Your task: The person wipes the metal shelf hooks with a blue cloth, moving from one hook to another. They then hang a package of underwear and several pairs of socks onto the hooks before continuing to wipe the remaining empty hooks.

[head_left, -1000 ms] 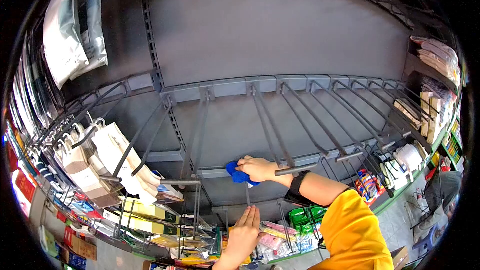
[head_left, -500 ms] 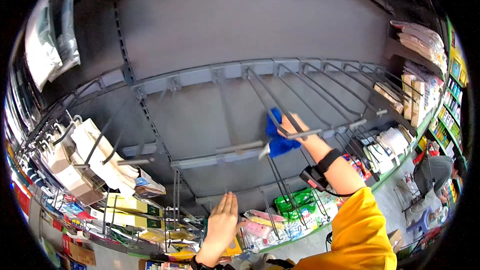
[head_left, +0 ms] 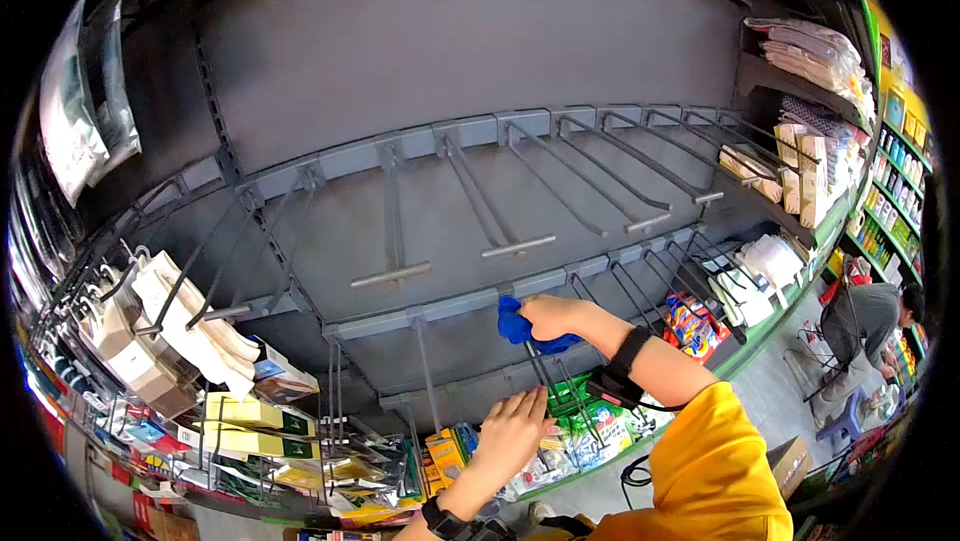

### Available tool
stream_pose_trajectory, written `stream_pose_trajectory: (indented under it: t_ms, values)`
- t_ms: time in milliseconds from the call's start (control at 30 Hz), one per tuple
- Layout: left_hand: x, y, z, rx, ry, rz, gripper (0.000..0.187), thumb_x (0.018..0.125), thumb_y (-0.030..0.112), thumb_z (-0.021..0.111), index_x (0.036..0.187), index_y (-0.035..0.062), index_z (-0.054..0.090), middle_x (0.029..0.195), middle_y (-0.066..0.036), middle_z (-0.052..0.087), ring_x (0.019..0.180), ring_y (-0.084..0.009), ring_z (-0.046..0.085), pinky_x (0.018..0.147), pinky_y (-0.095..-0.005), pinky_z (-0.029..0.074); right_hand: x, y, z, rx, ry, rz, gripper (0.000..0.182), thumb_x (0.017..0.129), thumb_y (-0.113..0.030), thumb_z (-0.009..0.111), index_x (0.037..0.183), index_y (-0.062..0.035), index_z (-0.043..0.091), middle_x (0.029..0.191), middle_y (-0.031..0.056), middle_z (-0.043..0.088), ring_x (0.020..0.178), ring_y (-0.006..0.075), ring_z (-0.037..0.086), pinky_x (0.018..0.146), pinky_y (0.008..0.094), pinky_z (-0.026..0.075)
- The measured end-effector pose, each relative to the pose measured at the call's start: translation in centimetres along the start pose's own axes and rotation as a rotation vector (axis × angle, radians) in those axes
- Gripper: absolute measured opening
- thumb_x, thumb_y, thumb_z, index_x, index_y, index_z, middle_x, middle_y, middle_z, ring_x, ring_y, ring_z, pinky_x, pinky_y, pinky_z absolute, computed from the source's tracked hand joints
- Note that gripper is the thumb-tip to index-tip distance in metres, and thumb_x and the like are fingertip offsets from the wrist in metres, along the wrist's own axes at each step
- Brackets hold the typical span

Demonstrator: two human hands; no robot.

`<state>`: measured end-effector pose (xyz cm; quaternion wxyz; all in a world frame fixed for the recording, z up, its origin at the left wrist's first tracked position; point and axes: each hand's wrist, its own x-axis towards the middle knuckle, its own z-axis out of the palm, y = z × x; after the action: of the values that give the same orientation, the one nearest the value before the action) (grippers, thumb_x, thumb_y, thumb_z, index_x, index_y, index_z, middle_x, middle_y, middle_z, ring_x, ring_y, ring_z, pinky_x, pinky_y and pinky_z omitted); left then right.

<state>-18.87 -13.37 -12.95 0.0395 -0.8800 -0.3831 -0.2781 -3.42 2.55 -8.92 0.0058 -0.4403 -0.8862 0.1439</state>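
Note:
My right hand [head_left: 548,320] is closed on a crumpled blue cloth [head_left: 513,324], which bulges out left of the fingers and below them. It is at the lower grey hook rail [head_left: 462,307], over the metal prongs there. My left hand [head_left: 512,433] is lower down, held flat with its fingers stretched out and nothing visible in it. Behind its fingertips are green packets [head_left: 572,401] on the lower hooks. Above both hands, bare prongs with crossbars [head_left: 517,246] stick out from the upper rail [head_left: 335,156].
Boxed goods [head_left: 245,428] and hanging white items [head_left: 195,321] crowd the left side. Folded packs [head_left: 815,66] sit on a shelf at upper right. A seated person [head_left: 860,336] is in the aisle near a cardboard box [head_left: 790,466].
My right hand has moved down and left with the blue cloth, from the upper prongs to the lower rail. My left hand has shifted right. The view has turned slightly.

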Motion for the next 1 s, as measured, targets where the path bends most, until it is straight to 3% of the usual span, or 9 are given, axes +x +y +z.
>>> stream_pose_trajectory:
  t_ms: [167,333,400,467,600,633,700,833,1000]
  values:
    - [-0.1,0.2,1.1,-0.014,0.017,0.014,0.038,0.077,0.025,0.064,0.103,-0.0027,0.06,0.098,-0.013,0.064,0.093,-0.0232,0.061,0.076,-0.033,0.048,-5.5,-2.4,-0.3,0.02,-0.121,-0.102,0.023,0.066,-0.006,0.054,0.085,0.005,0.062,0.088,0.0244,0.062,0.086,0.0372,0.06,0.074,0.0432,0.047]
    - [0.0,0.5,0.8,-0.028,-0.234,-0.038,0.031,0.078,0.025,0.063,0.094,-0.0011,0.062,0.089,-0.013,0.064,0.087,-0.025,0.061,0.074,-0.0339,0.048,-9.9,-4.0,-1.2,0.171,-0.241,-0.081,0.024,0.064,-0.004,0.052,0.085,0.0057,0.06,0.087,0.0261,0.06,0.085,0.0397,0.059,0.073,0.0444,0.046]
    - [0.2,0.5,0.8,-0.026,-0.199,-0.023,0.03,0.078,0.024,0.063,0.094,-0.001,0.062,0.089,-0.013,0.064,0.086,-0.0254,0.061,0.073,-0.0341,0.049,-11.5,-4.2,-1.4,0.183,-0.216,-0.073,0.026,0.065,-0.004,0.052,0.087,0.0059,0.059,0.089,0.0264,0.06,0.086,0.0401,0.058,0.074,0.0443,0.046]
    - [0.4,0.5,0.8,-0.026,-0.163,-0.016,0.029,0.078,0.024,0.063,0.093,-0.0009,0.062,0.09,-0.013,0.064,0.085,-0.0258,0.061,0.073,-0.0342,0.049,-14.2,-5.5,-1.7,0.328,0.496,-0.088,0.029,0.066,-0.004,0.052,0.093,0.0061,0.057,0.091,0.0269,0.059,0.087,0.0408,0.057,0.074,0.0433,0.045]
    - [0.4,0.5,1.0,-0.057,-0.094,-0.02,0.028,0.079,0.023,0.061,0.094,-0.0012,0.062,0.091,-0.013,0.064,0.085,-0.0255,0.061,0.073,-0.0337,0.049,-17.8,-6.6,0.9,0.589,0.799,0.214,0.026,0.068,0.0,0.058,0.094,0.0036,0.057,0.084,0.0235,0.06,0.081,0.0385,0.059,0.071,0.0373,0.047]
    - [0.3,0.5,1.2,-0.049,-0.098,-0.023,0.028,0.08,0.023,0.061,0.094,-0.0013,0.062,0.092,-0.013,0.064,0.085,-0.0253,0.061,0.074,-0.0336,0.049,-18.4,-6.5,2.0,0.678,0.744,0.455,0.021,0.072,-0.003,0.061,0.092,0.0028,0.058,0.079,0.0211,0.062,0.075,0.0319,0.064,0.066,0.0354,0.048]
    - [0.5,0.6,0.9,-0.042,-0.098,-0.027,0.029,0.08,0.023,0.061,0.095,-0.0018,0.062,0.093,-0.013,0.064,0.087,-0.0249,0.061,0.074,-0.0331,0.049,-17.8,-5.0,6.1,0.812,0.87,0.462,0.02,0.075,-0.007,0.063,0.093,0.0012,0.059,0.076,0.0197,0.063,0.073,0.0268,0.065,0.065,0.0346,0.048]
    - [0.8,0.1,0.2,-0.061,-0.07,-0.028,0.032,0.081,0.028,0.062,0.096,-0.0002,0.062,0.089,-0.012,0.065,0.083,-0.0249,0.063,0.07,-0.0328,0.051,-16.9,-5.0,11.7,0.818,0.816,0.388,0.021,0.077,-0.009,0.063,0.095,0.0002,0.06,0.079,0.0177,0.065,0.075,0.0262,0.065,0.066,0.0336,0.048]
    - [1.6,1.2,-1.6,-0.122,-0.061,-0.212,0.04,0.08,0.031,0.064,0.108,0.0031,0.057,0.078,-0.008,0.064,0.07,-0.0223,0.063,0.058,-0.0325,0.051,-13.0,-3.5,12.4,1.376,0.825,0.393,0.015,0.081,-0.007,0.061,0.094,0.0005,0.061,0.084,0.0006,0.063,0.074,0.0102,0.056,0.07,0.026,0.046]
